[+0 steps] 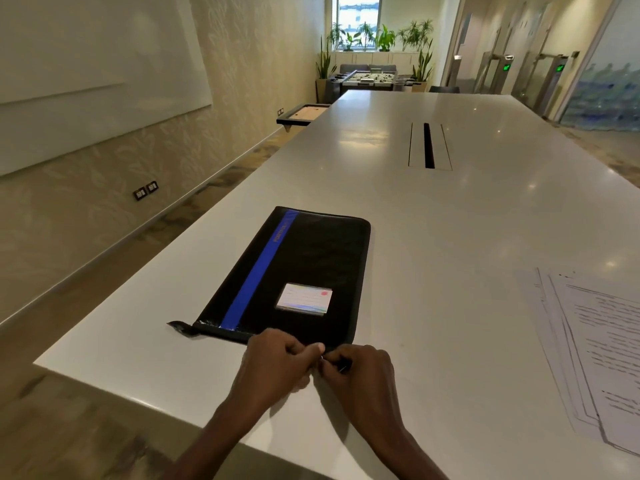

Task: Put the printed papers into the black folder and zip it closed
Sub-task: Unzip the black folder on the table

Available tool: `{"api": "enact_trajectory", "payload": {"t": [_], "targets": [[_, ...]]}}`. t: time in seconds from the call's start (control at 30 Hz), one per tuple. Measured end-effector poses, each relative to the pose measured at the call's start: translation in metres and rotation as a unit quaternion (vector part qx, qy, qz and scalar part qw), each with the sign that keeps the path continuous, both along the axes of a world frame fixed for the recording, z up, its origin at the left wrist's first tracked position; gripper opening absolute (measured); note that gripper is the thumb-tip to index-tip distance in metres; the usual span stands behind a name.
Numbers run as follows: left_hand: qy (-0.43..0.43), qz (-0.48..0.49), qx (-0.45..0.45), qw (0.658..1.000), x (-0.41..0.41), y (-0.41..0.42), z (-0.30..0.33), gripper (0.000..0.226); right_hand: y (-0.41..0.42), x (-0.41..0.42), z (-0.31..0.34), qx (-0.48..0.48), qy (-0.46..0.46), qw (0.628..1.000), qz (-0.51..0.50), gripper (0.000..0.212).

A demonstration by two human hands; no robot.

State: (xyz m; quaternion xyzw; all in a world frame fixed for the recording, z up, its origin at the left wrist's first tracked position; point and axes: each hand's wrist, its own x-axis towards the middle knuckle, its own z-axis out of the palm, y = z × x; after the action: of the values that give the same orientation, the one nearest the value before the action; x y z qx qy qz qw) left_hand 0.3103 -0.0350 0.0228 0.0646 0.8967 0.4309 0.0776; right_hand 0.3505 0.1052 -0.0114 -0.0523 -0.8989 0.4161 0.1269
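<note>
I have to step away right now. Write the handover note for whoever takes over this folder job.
Left hand: fingers curled at the near edge of the black folder, gripping it.
Right hand: pinching something small and dark at the folder's near right corner, probably the zip pull.
Folder: flat on the white table, blue stripe and label facing up.
Printed papers: loose stack on the table to the right, away from the folder.
Done: no papers loaded yet.
Left: open the folder, slide the papers in, zip it closed.
</note>
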Motion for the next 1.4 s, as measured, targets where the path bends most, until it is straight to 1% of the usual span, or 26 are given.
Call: {"api": "enact_trajectory", "payload": {"t": [0.1,0.2,0.33,0.4,0.47,0.53,0.57,0.63,0.77,0.8,0.87,0.97,1.1,1.23,1.4], "targets": [[-0.07,0.029,0.109,0.991,0.008,0.006,-0.009,0.035,-0.003,0.003,-0.004,-0.019,0.008,1.0,-0.005,0.015],[-0.144,0.052,0.21,0.966,0.008,0.008,-0.02,0.033,-0.003,0.006,-0.005,-0.042,0.0,0.999,0.007,0.01],[-0.181,0.056,0.259,0.947,0.006,0.005,-0.03,0.024,0.01,0.003,-0.002,-0.086,-0.059,0.993,0.06,0.015],[-0.172,0.062,0.262,0.948,0.006,0.005,-0.032,0.02,0.019,0.0,0.0,-0.11,-0.08,0.99,0.033,0.022],[-0.144,0.075,0.252,0.954,0.008,0.006,-0.035,0.018,0.028,-0.005,0.001,-0.109,-0.063,0.991,-0.043,0.032],[-0.102,0.085,0.23,0.964,0.01,0.007,-0.036,0.019,0.037,-0.014,0.004,-0.077,-0.049,0.99,-0.103,0.033],[-0.081,0.087,0.217,0.969,0.011,0.008,-0.036,0.019,0.039,-0.019,0.006,-0.073,-0.058,0.989,-0.111,0.033],[-0.042,0.089,0.187,0.977,0.013,0.01,-0.037,0.021,0.04,-0.03,0.009,-0.079,-0.092,0.987,-0.104,0.037],[0.046,0.09,0.097,0.99,0.014,0.012,-0.042,0.025,0.036,-0.052,0.005,-0.094,-0.137,0.981,-0.098,0.057],[0.068,0.091,0.072,0.991,0.014,0.013,-0.043,0.026,0.037,-0.055,0.003,-0.108,-0.154,0.978,-0.092,0.059],[0.115,0.095,0.012,0.989,0.015,0.016,-0.044,0.029,0.037,-0.061,0.0,-0.127,-0.18,0.972,-0.077,0.054],[0.17,0.107,-0.041,0.979,0.017,0.017,-0.043,0.033,0.036,-0.063,-0.003,-0.124,-0.176,0.974,-0.064,0.051],[0.175,0.128,-0.098,0.971,0.014,0.004,-0.043,0.027,0.038,-0.062,-0.002,-0.148,-0.164,0.973,-0.062,0.046],[0.177,0.166,-0.112,0.964,0.007,-0.016,-0.043,0.025,0.041,-0.061,-0.001,-0.157,-0.152,0.973,-0.07,0.049],[0.202,0.185,-0.126,0.953,0.003,-0.035,-0.045,0.029,0.04,-0.06,-0.002,-0.158,-0.15,0.974,-0.068,0.049]]}}
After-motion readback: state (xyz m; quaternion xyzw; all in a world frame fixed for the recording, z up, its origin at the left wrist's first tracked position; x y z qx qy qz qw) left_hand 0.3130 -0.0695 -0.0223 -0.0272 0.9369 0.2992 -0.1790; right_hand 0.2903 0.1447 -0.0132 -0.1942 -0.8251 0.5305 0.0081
